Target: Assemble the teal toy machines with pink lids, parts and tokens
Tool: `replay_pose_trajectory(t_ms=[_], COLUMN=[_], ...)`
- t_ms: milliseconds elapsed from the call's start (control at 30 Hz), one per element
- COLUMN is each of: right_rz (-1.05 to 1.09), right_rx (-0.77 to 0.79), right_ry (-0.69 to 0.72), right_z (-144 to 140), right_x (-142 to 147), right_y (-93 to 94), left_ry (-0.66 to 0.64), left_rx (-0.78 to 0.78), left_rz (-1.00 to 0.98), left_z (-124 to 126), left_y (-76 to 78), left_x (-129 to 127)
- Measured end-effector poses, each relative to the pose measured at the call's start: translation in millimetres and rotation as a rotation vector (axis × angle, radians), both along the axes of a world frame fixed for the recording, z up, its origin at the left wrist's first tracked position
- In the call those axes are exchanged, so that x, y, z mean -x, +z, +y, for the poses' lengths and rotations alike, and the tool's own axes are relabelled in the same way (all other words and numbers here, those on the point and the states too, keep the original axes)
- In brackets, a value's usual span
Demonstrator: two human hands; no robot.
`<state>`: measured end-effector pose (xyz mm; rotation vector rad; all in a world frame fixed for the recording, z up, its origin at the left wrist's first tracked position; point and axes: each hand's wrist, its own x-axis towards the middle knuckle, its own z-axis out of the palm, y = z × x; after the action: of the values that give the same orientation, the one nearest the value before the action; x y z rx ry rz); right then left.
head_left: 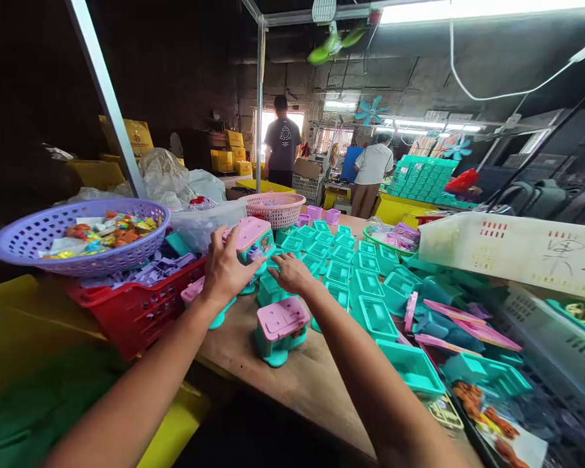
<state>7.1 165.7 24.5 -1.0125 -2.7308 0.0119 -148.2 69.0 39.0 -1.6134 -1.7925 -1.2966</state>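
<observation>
Your left hand (227, 270) is gripping a pink-topped teal toy (251, 239), fingers spread around its left side, holding it just above the wooden table (292, 377). Your right hand (292, 273) is lying palm down beside it, fingers together and reaching under the toy's right edge; whether it is actually clamping anything, you cannot tell from here. Another finished toy (280, 329) is standing just in front of your wrists. Rows of open teal bases (365, 286) are sitting to your right, and a red crate (136, 305) under a purple basket (80, 235) is sitting to your left.
</observation>
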Motion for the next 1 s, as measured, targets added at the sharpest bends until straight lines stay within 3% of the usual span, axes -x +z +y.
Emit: replay_pose_trajectory(t_ms=[100,233,333,433,767,867,1000], right_rz=[-0.097,-0.193,-0.216,-0.215,-0.204,-0.212,-0.163], right_rx=[0.054,0.066,0.053,0.047,0.08,0.141,0.166], right_ry=[0.01,-0.071,-0.131,-0.155,-0.143,-0.083,-0.04], right_z=[27,44,47,45,52,59,61], right_x=[22,22,17,14,22,25,24], right_y=[-9.5,-14.2,-13.9,-15.9,-27.2,-31.2,-30.4], left_ry=[0.004,0.085,0.168,0.215,0.227,0.191,0.076], left_rx=[0.037,0.206,0.341,0.427,0.644,0.72,0.738], left_rz=[-0.02,-0.06,-0.028,0.026,0.088,0.086,0.118], left_z=[33,94,131,154,179,180,162], left_y=[9.1,19.3,12.5,-3.8,-61.3,-62.2,-43.3], left_x=[-3,-8,-8,-6,-2,0,1])
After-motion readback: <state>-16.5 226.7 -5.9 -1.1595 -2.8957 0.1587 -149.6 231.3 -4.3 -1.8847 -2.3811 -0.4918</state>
